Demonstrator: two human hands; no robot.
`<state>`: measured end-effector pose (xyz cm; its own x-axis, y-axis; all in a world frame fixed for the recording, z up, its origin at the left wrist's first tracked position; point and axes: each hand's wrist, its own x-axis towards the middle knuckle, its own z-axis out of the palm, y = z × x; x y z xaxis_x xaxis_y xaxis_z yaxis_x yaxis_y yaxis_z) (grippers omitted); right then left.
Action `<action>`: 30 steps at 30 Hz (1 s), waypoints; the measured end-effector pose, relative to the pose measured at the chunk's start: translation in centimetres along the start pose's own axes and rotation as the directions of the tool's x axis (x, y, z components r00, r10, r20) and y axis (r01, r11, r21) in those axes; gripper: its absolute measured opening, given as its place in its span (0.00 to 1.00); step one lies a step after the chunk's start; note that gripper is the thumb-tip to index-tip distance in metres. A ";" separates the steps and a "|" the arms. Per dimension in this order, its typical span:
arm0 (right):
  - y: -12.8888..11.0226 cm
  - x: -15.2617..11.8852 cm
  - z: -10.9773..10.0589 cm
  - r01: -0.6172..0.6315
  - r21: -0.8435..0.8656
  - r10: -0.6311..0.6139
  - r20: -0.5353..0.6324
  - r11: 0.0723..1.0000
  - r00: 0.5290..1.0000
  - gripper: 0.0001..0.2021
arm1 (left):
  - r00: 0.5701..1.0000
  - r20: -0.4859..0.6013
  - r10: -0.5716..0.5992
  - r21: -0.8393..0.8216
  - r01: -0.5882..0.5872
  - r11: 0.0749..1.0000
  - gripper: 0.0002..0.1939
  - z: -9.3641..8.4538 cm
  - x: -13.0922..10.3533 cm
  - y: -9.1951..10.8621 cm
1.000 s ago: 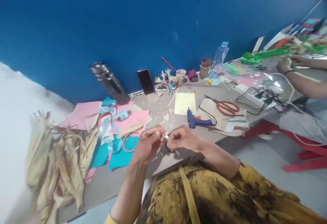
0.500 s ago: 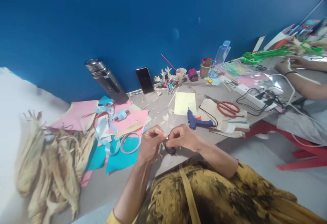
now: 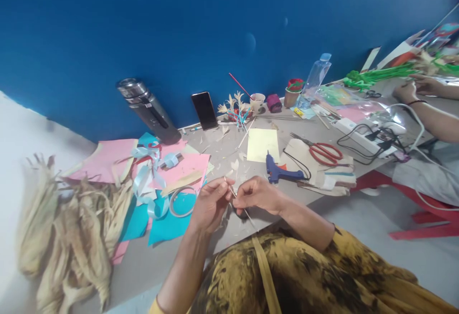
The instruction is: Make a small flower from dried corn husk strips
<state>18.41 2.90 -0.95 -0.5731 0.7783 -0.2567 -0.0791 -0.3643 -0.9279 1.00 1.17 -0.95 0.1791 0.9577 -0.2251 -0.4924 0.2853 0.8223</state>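
Cream-coloured and thin, a stick (image 3: 233, 191) slants between the 2 hands above the near edge of the worktop (image 3: 143, 264). The left hand (image 3: 213, 202) pinches it near its upper end; the right hand (image 3: 256, 195) pinches it lower down, grip narrow. Light, even pressure from both sides should keep so slender a piece from bending. Along the worktop's back edge, a red stick (image 3: 239, 84) slants into a paper cup (image 3: 257, 106), a brown cup (image 3: 291, 99) holds red and green material (image 3: 295, 84), and the contents of the clear bottle (image 3: 315, 81) and flask (image 3: 150, 112) cannot be told.
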 end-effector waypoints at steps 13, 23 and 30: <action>0.0 0.3 -0.1 0.054 -0.099 -0.060 -0.065 0.994 0.996 0.15 | 0.998 -0.062 0.012 -0.079 -0.017 0.997 0.19 0.9 0.2 0.7; -0.8 0.5 -0.1 0.034 -0.154 -0.024 0.065 0.988 0.998 0.13 | 0.997 -0.047 0.056 0.151 -0.048 0.987 0.12 0.4 0.7 0.0; -1.1 1.0 0.4 0.002 -0.267 -0.027 -0.089 0.964 0.996 0.11 | 0.969 -0.192 0.153 0.111 -0.134 0.985 0.18 0.2 1.3 0.1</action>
<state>17.63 3.88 -0.06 -0.4962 0.8300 -0.2548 0.1407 -0.2127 -0.9669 1.38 2.40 -1.02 -0.0657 0.9790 -0.1928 -0.4145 0.1490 0.8978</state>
